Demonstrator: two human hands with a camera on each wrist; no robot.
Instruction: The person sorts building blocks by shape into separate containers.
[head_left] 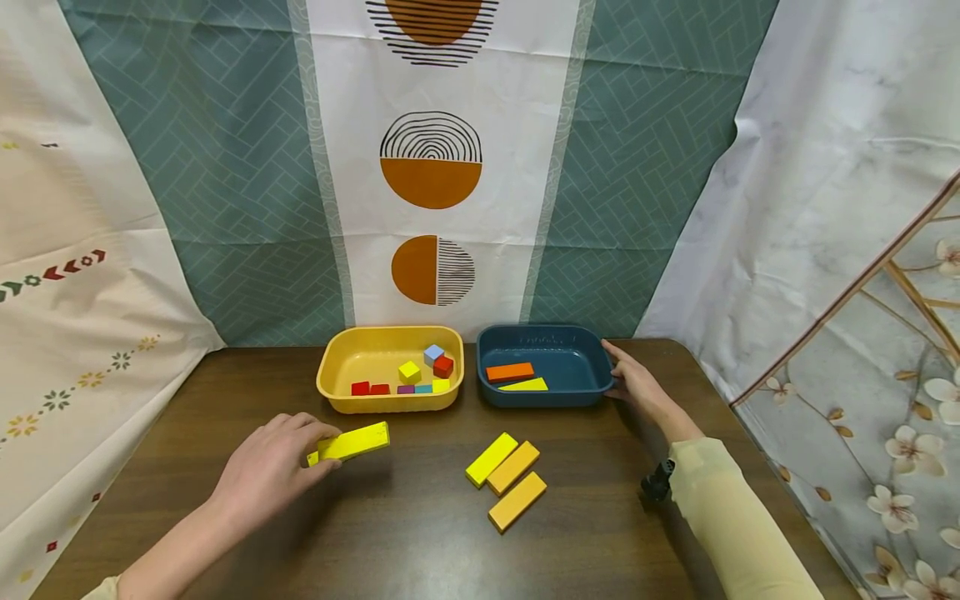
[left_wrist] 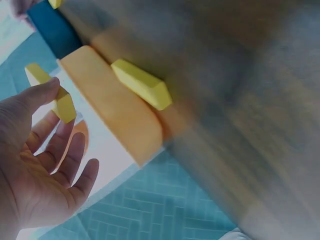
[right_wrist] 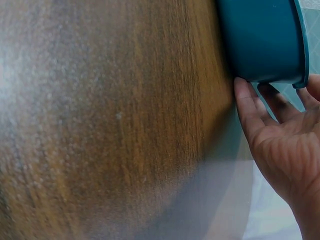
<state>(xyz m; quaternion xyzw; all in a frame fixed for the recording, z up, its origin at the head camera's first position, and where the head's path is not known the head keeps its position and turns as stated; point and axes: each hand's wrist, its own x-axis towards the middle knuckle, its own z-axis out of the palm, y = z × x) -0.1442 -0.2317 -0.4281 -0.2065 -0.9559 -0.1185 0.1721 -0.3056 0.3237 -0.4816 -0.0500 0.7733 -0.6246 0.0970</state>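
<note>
My left hand (head_left: pixel 273 462) pinches a yellow block (head_left: pixel 363 440) between thumb and fingers, in front of the yellow tray (head_left: pixel 390 406). In the left wrist view the thumb lies across this block (left_wrist: pixel 64 106), and a second yellow block (left_wrist: pixel 142 85) is beside the tray; the head view does not clearly separate the two. At the right end of the blue tray (head_left: pixel 551 397), my right hand (head_left: pixel 637 387) touches the outer wall with extended fingers (right_wrist: pixel 247 102). Inside the blue tray lie an orange block (head_left: pixel 510 372) and a yellow block (head_left: pixel 525 385).
Several small colored cubes (head_left: pixel 409 372) sit in the yellow tray. Between my hands lie a yellow block (head_left: pixel 491 459) and two light-orange blocks (head_left: pixel 513 467) on the brown table (head_left: pixel 420 542). Patterned cloth (head_left: pixel 442 108) hangs behind the trays.
</note>
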